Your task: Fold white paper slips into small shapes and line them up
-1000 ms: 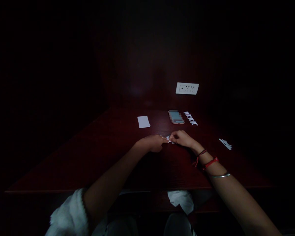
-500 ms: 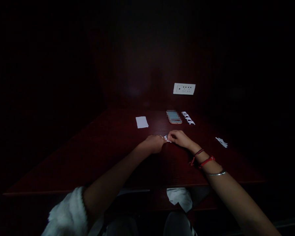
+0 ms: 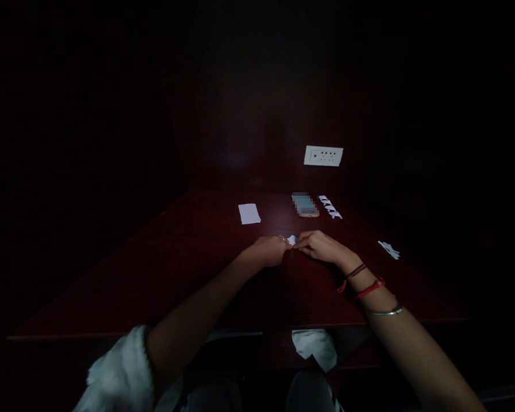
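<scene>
Both my hands meet at the middle of a dark red table [image 3: 163, 274] in very dim light. My left hand [image 3: 269, 250] is closed, its fingertips pinching a small white piece of paper [image 3: 291, 239]. From the other side my right hand [image 3: 321, 247] pinches the same paper with its fingers pressed together. The paper lies low, at or just above the tabletop. Red string bracelets and a thin metal bangle ring my right wrist.
A white paper rectangle [image 3: 249, 213] lies beyond my left hand. A phone [image 3: 305, 205] and a row of small folded white pieces [image 3: 330, 206] lie farther back, more white pieces [image 3: 388, 249] at the right. A white socket plate [image 3: 323, 155] sits on the back wall.
My right hand has flattened and slid slightly right along the paper. My left hand has stayed in place. The view has shifted a little.
</scene>
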A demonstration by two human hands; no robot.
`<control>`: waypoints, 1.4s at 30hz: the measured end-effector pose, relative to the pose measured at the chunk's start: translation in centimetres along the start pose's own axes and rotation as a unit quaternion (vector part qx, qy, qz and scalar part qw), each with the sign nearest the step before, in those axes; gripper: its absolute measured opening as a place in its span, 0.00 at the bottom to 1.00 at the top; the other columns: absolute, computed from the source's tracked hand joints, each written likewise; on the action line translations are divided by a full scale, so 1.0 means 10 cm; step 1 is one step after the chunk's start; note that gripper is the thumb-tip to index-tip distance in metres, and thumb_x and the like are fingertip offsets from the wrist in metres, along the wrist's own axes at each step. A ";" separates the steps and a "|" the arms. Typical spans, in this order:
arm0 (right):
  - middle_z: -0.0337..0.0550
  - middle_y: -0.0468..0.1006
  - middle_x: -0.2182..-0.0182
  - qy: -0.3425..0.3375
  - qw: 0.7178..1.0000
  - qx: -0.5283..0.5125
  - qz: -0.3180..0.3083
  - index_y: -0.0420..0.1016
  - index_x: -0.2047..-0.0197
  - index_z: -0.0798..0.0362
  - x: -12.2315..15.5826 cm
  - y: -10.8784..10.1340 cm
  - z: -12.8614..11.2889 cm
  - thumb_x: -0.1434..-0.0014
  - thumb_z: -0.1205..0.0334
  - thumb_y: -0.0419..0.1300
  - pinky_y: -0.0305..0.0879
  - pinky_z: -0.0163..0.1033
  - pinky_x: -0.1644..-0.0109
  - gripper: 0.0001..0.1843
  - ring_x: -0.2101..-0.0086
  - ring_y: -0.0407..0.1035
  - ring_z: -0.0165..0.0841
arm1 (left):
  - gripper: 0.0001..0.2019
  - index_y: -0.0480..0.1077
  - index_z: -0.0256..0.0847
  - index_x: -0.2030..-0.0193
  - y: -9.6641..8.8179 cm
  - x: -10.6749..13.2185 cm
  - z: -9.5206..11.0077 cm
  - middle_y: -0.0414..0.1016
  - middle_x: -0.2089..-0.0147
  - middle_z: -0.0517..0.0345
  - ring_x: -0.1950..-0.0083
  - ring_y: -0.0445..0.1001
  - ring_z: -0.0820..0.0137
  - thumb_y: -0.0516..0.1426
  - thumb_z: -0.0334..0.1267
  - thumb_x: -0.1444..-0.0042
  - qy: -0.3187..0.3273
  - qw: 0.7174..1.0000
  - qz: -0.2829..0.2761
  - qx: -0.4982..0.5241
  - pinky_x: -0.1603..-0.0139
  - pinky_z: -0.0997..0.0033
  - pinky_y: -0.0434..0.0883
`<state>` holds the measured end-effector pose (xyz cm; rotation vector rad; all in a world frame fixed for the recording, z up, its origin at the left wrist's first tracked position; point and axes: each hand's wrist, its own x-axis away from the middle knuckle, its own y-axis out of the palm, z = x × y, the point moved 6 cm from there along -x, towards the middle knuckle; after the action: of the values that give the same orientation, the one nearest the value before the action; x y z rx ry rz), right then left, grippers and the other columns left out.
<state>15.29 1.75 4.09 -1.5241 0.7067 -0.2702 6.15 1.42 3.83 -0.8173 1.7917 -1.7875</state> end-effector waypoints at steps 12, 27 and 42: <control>0.42 0.72 0.67 0.068 0.997 0.023 -0.022 0.72 0.67 0.55 0.03 -0.06 0.06 0.55 0.70 0.51 0.57 0.30 0.62 0.12 0.65 0.64 0.29 | 0.19 0.61 0.46 0.54 -0.01 0.00 -0.02 0.59 0.48 0.58 0.51 0.60 0.66 0.45 0.27 0.52 -0.001 1.000 -0.003 0.010 0.56 0.66 0.62; 0.42 0.69 0.66 0.050 0.999 -0.018 0.003 0.71 0.61 0.51 0.01 0.00 0.12 0.53 0.69 0.50 0.57 0.32 0.61 0.15 0.67 0.64 0.28 | 0.21 0.59 0.47 0.51 0.09 -0.08 -0.15 0.59 0.47 0.62 0.49 0.58 0.71 0.45 0.26 0.53 0.055 0.998 0.016 0.036 0.51 0.73 0.56; 0.42 0.70 0.67 0.122 0.991 -0.012 0.050 0.72 0.65 0.55 0.11 -0.16 0.29 0.52 0.69 0.50 0.57 0.32 0.61 0.13 0.67 0.63 0.28 | 0.17 0.62 0.43 0.55 0.04 -0.07 -0.14 0.62 0.51 0.58 0.51 0.60 0.71 0.44 0.26 0.50 0.045 0.997 0.040 0.043 0.52 0.73 0.57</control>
<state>18.27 3.38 5.00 -1.4878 0.9802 -0.3786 5.63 2.89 3.41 -0.6329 1.7634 -1.8612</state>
